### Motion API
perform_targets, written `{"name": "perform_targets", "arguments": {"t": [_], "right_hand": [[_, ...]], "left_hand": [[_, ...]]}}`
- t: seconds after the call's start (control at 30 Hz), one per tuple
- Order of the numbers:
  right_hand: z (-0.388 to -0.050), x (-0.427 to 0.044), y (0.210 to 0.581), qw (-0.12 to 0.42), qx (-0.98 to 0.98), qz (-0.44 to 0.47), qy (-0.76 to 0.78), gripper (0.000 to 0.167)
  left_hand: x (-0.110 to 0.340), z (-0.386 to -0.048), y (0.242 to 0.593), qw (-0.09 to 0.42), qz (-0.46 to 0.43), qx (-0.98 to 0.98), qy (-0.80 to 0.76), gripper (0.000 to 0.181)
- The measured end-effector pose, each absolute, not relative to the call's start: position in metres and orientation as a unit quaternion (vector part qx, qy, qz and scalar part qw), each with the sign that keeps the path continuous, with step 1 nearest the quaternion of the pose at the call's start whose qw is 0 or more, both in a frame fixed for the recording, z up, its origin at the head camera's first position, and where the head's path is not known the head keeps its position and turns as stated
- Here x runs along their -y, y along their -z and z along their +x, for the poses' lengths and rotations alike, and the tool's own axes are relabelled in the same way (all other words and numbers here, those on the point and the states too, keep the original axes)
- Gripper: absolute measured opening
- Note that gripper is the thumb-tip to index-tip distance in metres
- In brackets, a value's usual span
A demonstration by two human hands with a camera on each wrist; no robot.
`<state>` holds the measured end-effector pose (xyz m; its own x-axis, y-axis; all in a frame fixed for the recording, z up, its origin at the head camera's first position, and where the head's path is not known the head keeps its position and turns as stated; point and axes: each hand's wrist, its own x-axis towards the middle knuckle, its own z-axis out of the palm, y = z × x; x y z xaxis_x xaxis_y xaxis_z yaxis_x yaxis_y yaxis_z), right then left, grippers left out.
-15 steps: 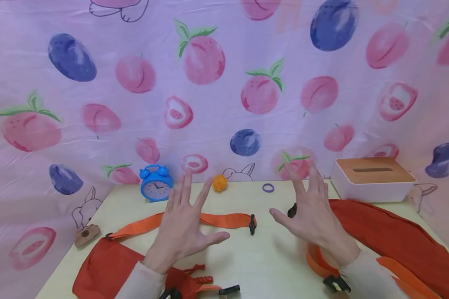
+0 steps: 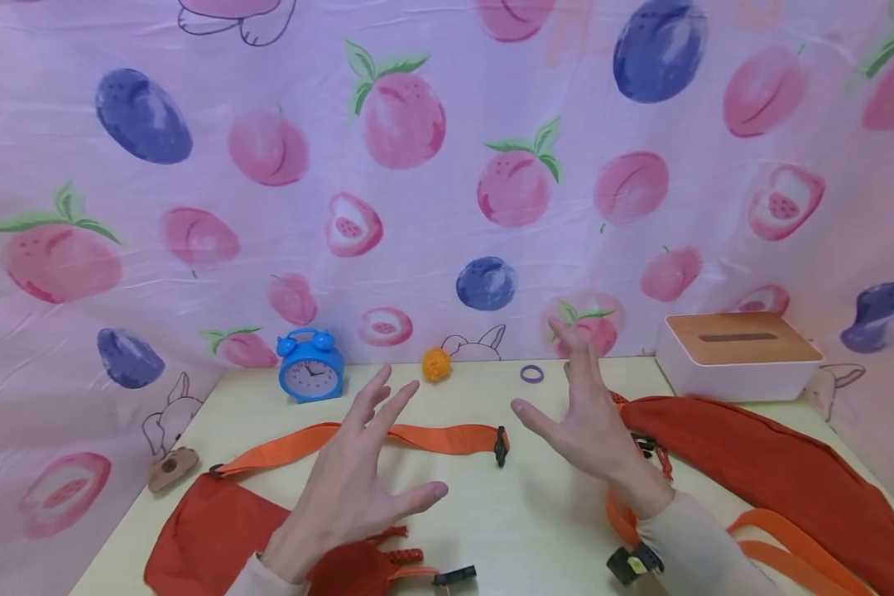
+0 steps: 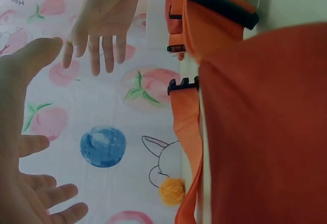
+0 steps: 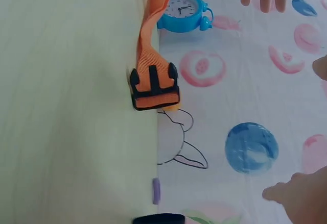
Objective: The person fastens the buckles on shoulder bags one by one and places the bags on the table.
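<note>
Both hands hang in the air above the table, fingers spread, holding nothing. In the head view my left hand (image 2: 350,480) is over a red bag (image 2: 212,530) and its orange strap (image 2: 447,439), which ends in a black buckle (image 2: 501,447). My right hand (image 2: 592,422) is raised beside a second, longer red bag (image 2: 760,463) at the right, whose orange strap and black buckle (image 2: 635,563) lie near the wrist. The left wrist view shows the right hand (image 3: 107,25) with fingers extended. In the right wrist view the black buckle (image 4: 155,89) lies close to the table edge.
Along the back of the table stand a blue alarm clock (image 2: 310,368), an orange ball (image 2: 436,364), a purple ring (image 2: 532,374) and a white box with a wooden lid (image 2: 741,356). A brown object (image 2: 174,469) lies at the left edge. Fruit-patterned cloth hangs behind.
Both hands have turned so their palms face each other more. The right hand has shifted left, uncovering part of the right bag, and the left hand's fingers have come down slightly.
</note>
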<state>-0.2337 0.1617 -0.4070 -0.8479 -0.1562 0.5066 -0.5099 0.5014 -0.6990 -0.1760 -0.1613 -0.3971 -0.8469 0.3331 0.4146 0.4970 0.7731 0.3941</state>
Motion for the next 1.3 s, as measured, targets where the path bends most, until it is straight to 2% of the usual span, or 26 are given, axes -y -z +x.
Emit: {"name": "perform_targets", "arguments": {"t": [0.2,0.33,0.5,0.73,1.03,1.3], "right_hand": [[-0.236,-0.155,0.414,0.167,0.807,0.198,-0.53,0.104],[-0.238,-0.15,0.418,0.15,0.791,0.197,-0.56,0.1],[-0.239,-0.143,0.426,0.121,0.777,0.202,-0.584,0.099],[-0.243,-0.136,0.441,0.084,0.76,0.225,-0.604,0.095],[-0.25,-0.14,0.458,0.039,0.749,0.21,-0.627,0.089],[-0.257,-0.147,0.469,-0.005,0.759,0.221,-0.613,0.082]], "left_hand": [[0.166,-0.165,0.407,0.135,-0.234,0.897,0.351,0.097],[0.168,-0.158,0.421,0.107,-0.266,0.863,0.416,0.081],[0.166,-0.152,0.44,0.038,-0.294,0.821,0.487,0.064],[0.164,-0.147,0.45,-0.08,-0.286,0.795,0.529,0.059],[0.166,-0.151,0.455,-0.216,-0.209,0.779,0.551,0.053],[0.164,-0.157,0.467,-0.253,-0.204,0.775,0.541,0.048]]}}
